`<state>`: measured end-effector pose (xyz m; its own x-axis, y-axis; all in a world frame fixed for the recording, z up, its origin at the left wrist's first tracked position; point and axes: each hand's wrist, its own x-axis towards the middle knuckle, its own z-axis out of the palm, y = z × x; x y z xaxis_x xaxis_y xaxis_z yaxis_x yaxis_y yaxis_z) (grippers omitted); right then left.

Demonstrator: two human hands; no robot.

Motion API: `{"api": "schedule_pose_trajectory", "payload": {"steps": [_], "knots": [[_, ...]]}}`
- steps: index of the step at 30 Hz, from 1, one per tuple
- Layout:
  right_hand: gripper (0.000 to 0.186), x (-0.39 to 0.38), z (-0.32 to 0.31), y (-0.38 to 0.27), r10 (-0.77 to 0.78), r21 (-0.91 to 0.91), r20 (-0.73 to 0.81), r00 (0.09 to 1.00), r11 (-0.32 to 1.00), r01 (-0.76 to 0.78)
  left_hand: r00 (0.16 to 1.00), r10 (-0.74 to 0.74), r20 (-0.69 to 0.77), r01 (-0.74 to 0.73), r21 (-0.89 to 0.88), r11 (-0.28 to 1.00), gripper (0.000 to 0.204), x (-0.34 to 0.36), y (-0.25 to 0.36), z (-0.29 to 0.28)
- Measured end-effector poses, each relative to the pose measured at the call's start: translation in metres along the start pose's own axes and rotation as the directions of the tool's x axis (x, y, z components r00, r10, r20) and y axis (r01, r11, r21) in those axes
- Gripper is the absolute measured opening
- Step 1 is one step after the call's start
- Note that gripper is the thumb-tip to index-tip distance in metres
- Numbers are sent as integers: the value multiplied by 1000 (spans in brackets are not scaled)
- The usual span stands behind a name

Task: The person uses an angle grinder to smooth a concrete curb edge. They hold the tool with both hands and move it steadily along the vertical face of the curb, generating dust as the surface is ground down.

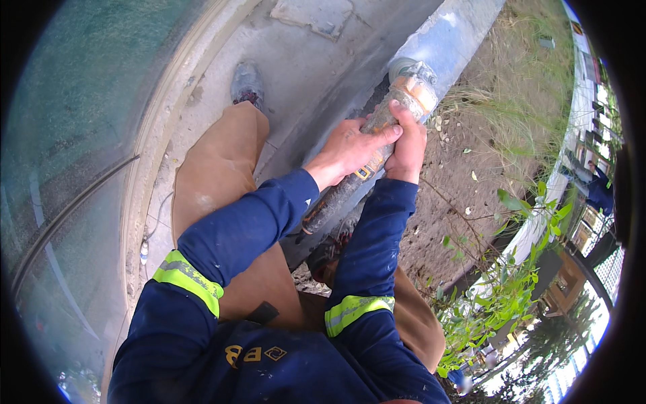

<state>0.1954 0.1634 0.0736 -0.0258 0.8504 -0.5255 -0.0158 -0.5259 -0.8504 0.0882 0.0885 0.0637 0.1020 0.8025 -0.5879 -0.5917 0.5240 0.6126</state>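
With both fists I grip a dusty orange and black angle grinder (412, 93), its long body slanting from upper right to lower left. My left hand (351, 146) is closed around the middle of the body. Just beside it, my right hand (408, 143) wraps the body nearer the head, thumb lying along the top. The grinder's head is over the top of a low grey concrete wall (464, 27), and a round disc or guard shows at its edge. Whether the disc touches the concrete I cannot tell. The tail end hangs between my forearms.
A paved concrete strip (215, 81) and a large glass pane (81, 101) lie left. My shoe (247, 84) stands on the paving. On the right are bare soil (464, 175), dry grass and a leafy shrub (498, 303) close to my right arm. Another person (597, 192) is farther right.
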Motion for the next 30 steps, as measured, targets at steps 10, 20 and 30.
{"api": "schedule_pose_trajectory", "payload": {"steps": [10,20,30], "knots": [[48,9,-3,4,7,-38,25,1000,999,-6,1000,7,-11,-7,-40,999,75,-1,-1,0],[48,9,-3,3,17,-33,15,1000,999,-17,1000,10,-29,-10,-24,1000,78,-5,5,2],[48,8,-2,4,25,-21,-16,1000,999,-25,1000,8,-27,-9,-25,1000,83,-5,5,1]]}}
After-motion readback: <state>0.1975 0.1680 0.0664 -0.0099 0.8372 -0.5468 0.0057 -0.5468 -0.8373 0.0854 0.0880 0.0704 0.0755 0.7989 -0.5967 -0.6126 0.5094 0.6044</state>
